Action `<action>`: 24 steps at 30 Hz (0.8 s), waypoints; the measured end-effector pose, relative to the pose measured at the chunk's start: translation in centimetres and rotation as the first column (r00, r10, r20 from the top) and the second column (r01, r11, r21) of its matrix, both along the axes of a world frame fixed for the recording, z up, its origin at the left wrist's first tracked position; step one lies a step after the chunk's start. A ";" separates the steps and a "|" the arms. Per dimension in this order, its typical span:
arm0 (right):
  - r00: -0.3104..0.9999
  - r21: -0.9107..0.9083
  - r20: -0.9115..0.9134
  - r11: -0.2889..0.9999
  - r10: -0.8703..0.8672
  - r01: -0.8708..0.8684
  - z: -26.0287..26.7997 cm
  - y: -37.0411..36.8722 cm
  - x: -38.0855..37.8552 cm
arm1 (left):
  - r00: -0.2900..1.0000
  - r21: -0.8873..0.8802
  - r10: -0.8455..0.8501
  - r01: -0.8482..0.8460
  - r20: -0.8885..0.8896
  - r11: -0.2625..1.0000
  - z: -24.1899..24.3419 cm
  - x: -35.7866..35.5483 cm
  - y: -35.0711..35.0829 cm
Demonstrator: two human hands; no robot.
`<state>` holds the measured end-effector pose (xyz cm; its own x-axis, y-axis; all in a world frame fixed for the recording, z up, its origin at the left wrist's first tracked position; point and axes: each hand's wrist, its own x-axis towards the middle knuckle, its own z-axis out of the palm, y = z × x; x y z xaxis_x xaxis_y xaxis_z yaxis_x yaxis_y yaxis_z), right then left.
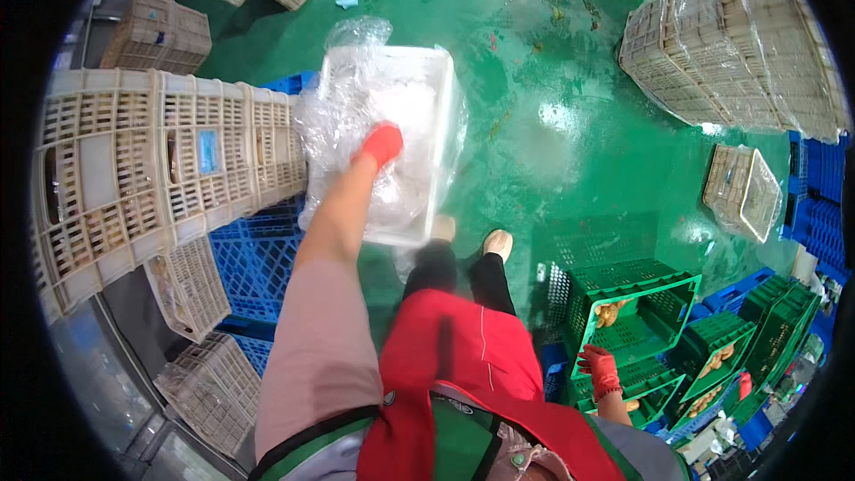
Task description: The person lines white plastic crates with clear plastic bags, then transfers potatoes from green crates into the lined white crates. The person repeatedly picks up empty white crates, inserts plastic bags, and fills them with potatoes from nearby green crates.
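Observation:
My left hand (381,143), in a red glove, reaches into a white plastic crate (441,147). The crate is lined with clear plastic film (327,127) that spills over its left and far sides. Glare and blur hide the fingers, so I cannot tell whether they grip the film or only press on it. Out to my right side, my right hand (600,369), also red-gloved, hangs beside the near corner of a green plastic crate (634,280). Its fingers look loosely apart, with nothing visible in them. Several tan, knobbly food items (609,312) lie inside that crate.
Stacked cream crates (180,153) stand close on the left beside blue crates (257,260). Film-wrapped cream crates (721,47) rise at the far right, with a smaller crate (741,190) nearer. More green crates (718,347) stand at right. The green floor (554,147) looks wet.

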<state>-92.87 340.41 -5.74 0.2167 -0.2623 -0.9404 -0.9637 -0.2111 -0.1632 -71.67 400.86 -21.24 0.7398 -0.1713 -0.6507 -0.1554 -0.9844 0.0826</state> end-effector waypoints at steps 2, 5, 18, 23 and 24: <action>0.998 0.068 -0.044 0.997 0.050 -0.047 -1.1 0.8 -0.7 | 0.860 -0.319 0.362 -0.478 -0.359 0.818 2.6 -4.6 -3.1; 0.910 0.217 0.050 0.885 0.412 -0.413 -2.6 2.2 1.6 | 0.449 -0.530 0.687 -0.841 -0.571 0.110 11.8 -6.2 -2.3; 0.785 0.297 0.581 0.843 0.214 -0.449 11.5 12.5 20.8 | 0.382 -0.925 0.918 -0.299 0.111 0.236 45.6 -4.0 1.5; 0.717 0.387 0.668 0.730 0.198 -0.563 15.5 18.1 21.3 | 0.390 -0.723 0.870 -0.502 0.302 0.475 49.3 -6.9 1.1; 0.709 0.380 0.674 0.726 0.207 -0.573 16.3 19.4 21.5 | 0.354 -0.709 0.879 -0.526 0.320 0.470 49.4 -7.6 0.9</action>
<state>-71.34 359.82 10.60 0.6905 0.4711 -0.5490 -0.4950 -0.2456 -0.8334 -79.32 401.77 28.13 0.8549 0.5162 -0.0509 0.3992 -0.5922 0.6999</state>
